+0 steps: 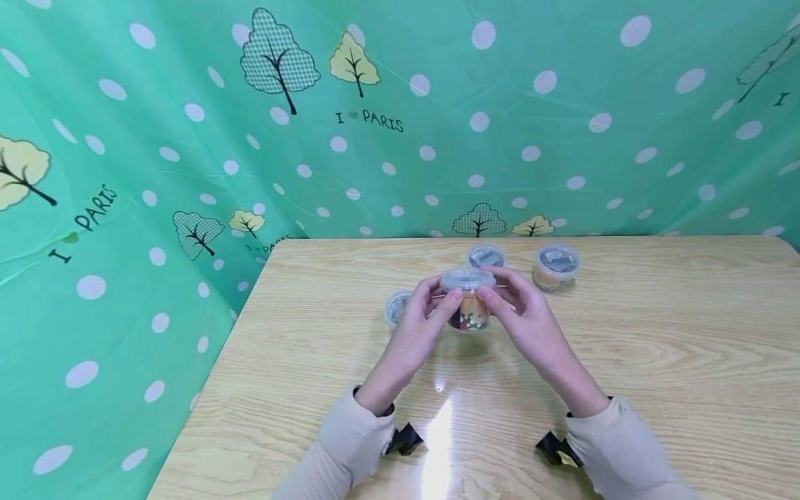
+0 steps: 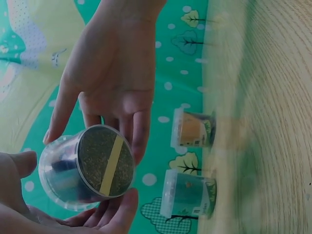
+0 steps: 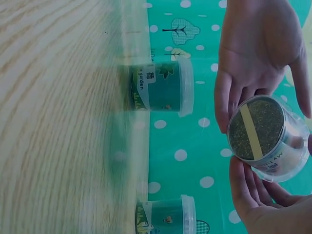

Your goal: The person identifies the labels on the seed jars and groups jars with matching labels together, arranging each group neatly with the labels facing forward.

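Observation:
A small clear plastic cup point(image 1: 470, 312) with a translucent lid point(image 1: 467, 280) and a printed, partly orange label is held over the table between both hands. My left hand point(image 1: 417, 332) grips its left side, thumb in front and fingers behind. On the opposite side my right hand point(image 1: 530, 323) holds it the same way. From the left wrist view, the cup's base point(image 2: 106, 161) is seen, with dark grainy matter behind it and a pale yellow strip point(image 2: 111, 165) across. Lettering shows on the cup's side in the right wrist view, partly hidden by the right hand.
Three similar lidded cups stand on the wooden table point(image 1: 675, 347): a teal-labelled cup point(image 3: 161, 87) left of the hands, another teal-labelled cup point(image 2: 187, 192) behind them, and an orange-labelled cup point(image 1: 555, 265) to the right. A green dotted cloth point(image 1: 437, 153) hangs along the back and left.

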Motion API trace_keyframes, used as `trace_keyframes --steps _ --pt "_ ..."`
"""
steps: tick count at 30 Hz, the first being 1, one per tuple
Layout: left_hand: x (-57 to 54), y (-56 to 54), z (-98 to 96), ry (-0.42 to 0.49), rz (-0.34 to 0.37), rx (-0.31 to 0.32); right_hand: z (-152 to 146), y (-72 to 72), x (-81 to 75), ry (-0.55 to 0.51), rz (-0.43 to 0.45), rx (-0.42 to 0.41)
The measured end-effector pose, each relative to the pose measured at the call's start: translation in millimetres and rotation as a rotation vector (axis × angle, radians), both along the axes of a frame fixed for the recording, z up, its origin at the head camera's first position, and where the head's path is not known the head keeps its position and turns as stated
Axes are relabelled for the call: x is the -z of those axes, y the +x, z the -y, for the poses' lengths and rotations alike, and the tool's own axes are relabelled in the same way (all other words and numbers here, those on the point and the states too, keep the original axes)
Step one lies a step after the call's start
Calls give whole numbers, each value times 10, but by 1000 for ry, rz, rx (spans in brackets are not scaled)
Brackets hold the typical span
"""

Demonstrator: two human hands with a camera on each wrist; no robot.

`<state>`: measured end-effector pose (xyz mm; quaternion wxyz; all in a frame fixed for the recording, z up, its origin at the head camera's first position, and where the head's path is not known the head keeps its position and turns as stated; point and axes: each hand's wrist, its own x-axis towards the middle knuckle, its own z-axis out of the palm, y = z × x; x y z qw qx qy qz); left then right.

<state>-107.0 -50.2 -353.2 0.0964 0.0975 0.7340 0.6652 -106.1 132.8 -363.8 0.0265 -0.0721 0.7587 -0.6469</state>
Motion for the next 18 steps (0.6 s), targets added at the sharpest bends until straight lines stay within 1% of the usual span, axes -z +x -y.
trace_keyframes --steps 6,12,18 --pt "15 -3 -14 -10 -6 -23 18 -8 8 -20 -13 -11" --pt "26 -18 4 15 -24 -2 -20 -9 2 -3 -22 -23" --pt "26 -19 15 37 -17 16 -43 -32 20 -19 -34 -57"
